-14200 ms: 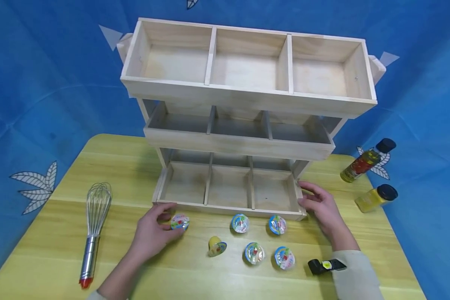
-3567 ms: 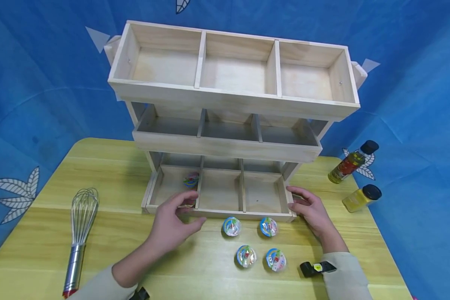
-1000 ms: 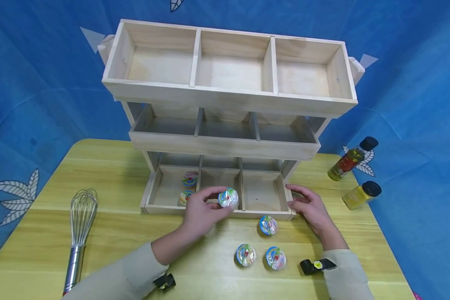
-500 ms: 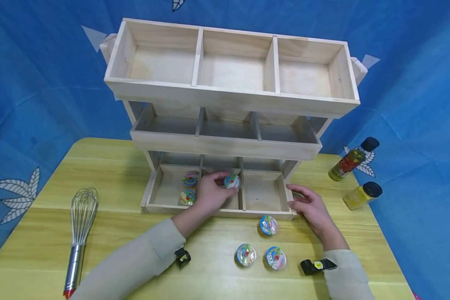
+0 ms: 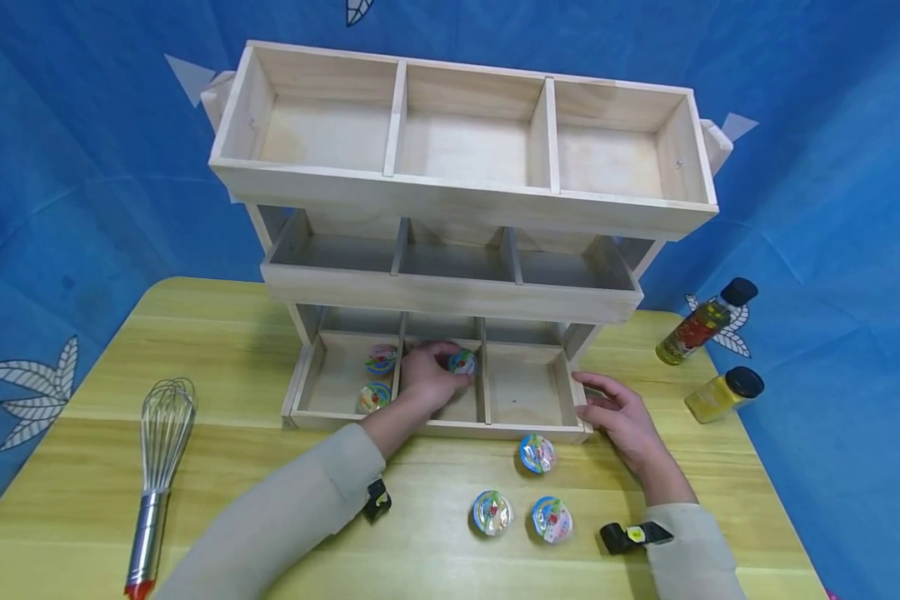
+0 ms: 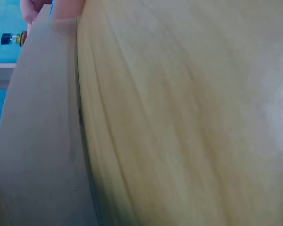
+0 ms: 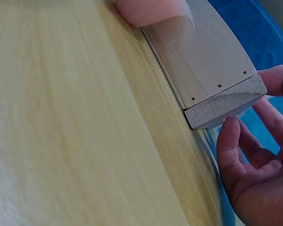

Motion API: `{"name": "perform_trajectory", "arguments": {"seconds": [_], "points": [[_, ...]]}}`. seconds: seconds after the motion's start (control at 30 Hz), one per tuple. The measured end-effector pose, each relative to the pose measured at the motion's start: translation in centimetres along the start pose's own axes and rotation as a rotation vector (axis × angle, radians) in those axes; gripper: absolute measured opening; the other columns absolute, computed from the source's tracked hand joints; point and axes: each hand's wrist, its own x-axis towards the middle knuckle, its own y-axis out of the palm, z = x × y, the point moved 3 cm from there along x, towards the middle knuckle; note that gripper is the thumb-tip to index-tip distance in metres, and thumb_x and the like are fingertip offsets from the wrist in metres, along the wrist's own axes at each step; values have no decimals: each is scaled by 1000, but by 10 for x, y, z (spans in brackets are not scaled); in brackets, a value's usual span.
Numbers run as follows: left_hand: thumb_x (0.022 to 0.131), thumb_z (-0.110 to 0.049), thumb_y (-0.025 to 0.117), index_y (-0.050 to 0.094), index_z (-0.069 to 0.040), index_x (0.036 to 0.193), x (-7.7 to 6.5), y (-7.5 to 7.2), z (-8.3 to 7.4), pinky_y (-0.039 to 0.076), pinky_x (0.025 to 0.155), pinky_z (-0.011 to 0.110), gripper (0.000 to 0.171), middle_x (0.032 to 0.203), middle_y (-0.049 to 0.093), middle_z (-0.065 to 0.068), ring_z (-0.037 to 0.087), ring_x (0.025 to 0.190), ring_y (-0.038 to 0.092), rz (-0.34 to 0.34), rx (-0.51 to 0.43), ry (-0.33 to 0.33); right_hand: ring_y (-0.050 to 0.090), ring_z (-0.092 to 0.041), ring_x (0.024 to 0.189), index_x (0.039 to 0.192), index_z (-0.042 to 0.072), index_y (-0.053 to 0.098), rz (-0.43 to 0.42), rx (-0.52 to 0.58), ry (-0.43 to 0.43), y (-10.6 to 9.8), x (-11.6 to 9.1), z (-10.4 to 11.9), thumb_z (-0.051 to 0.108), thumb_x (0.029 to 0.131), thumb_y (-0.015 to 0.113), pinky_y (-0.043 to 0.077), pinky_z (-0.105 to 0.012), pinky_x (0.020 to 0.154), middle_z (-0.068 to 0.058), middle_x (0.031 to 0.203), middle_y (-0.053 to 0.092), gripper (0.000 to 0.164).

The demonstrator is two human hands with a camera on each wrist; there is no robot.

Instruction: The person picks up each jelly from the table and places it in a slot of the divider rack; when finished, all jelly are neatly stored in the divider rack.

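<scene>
My left hand (image 5: 426, 375) reaches into the middle compartment of the bottom tier of a three-tier wooden rack (image 5: 450, 287). Between thumb and fingers it pinches a small jelly cup (image 5: 462, 362) with a printed foil lid, low in that compartment. Two more jelly cups, a rear one (image 5: 381, 358) and a front one (image 5: 374, 397), sit in the left compartment. At the rack's lower right end, my right hand (image 5: 626, 421) touches the side board with thumb and index finger; the right wrist view shows the thumb (image 7: 228, 136) against its end.
Three jelly cups stand on the table before the rack: one near its front board (image 5: 536, 453), two closer to me (image 5: 492, 512) (image 5: 552, 519). A whisk (image 5: 157, 475) lies at left. An oil bottle (image 5: 697, 329) and a yellow jar (image 5: 722, 395) stand at right.
Two jelly cups went from the table into the left compartment. My left hand then lifted another and lowered it into the middle one. My right hand stays at the rack's end.
</scene>
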Motion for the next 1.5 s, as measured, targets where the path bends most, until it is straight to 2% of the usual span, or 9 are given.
{"name": "perform_trajectory", "arguments": {"seconds": [0.43, 0.83, 0.97, 1.1, 1.3, 1.5], "points": [[65, 3, 88, 73, -7, 106, 7, 5, 1, 54, 85, 34, 46, 101, 66, 6, 25, 96, 61, 26, -51, -32, 60, -12, 105, 139, -10, 48, -5, 11, -6, -1, 0, 0, -5, 88, 68, 55, -27, 80, -21, 143, 43, 55], [64, -3, 92, 68, -9, 119, 3, -1, 3, 51, 91, 37, 60, 109, 65, 5, 25, 102, 59, 37, -6, -60, 61, -13, 106, 139, -9, 49, -5, 10, -4, 0, 0, -3, -4, 88, 69, 55, -28, 80, -20, 141, 45, 56], [65, -6, 90, 65, -10, 125, -4, -8, -1, 51, 91, 38, 64, 113, 64, 5, 25, 104, 58, 62, 42, -27, 61, -14, 106, 139, -9, 49, -2, 13, -11, 0, 1, -3, -4, 88, 69, 56, -28, 81, -21, 141, 46, 55], [65, -5, 86, 63, -8, 129, -14, -16, -7, 51, 91, 39, 67, 118, 63, 9, 27, 106, 58, 89, 49, 36, 61, -14, 106, 139, -9, 49, 0, 17, -11, -1, 1, -4, -5, 88, 69, 56, -28, 80, -23, 141, 45, 56], [65, 1, 86, 62, -5, 131, -31, -24, -16, 55, 87, 37, 71, 125, 60, 13, 33, 113, 58, 119, -38, 43, 61, -14, 105, 140, -9, 48, 0, 23, -10, -1, 2, -5, -5, 88, 68, 56, -29, 81, -24, 141, 44, 56], [66, 2, 85, 62, -7, 131, -49, -32, -26, 57, 80, 35, 70, 125, 60, 19, 38, 110, 58, 159, -95, 71, 61, -15, 106, 140, -9, 48, 0, 27, -9, -1, 2, -4, -5, 88, 68, 56, -28, 81, -24, 142, 43, 56]]}}
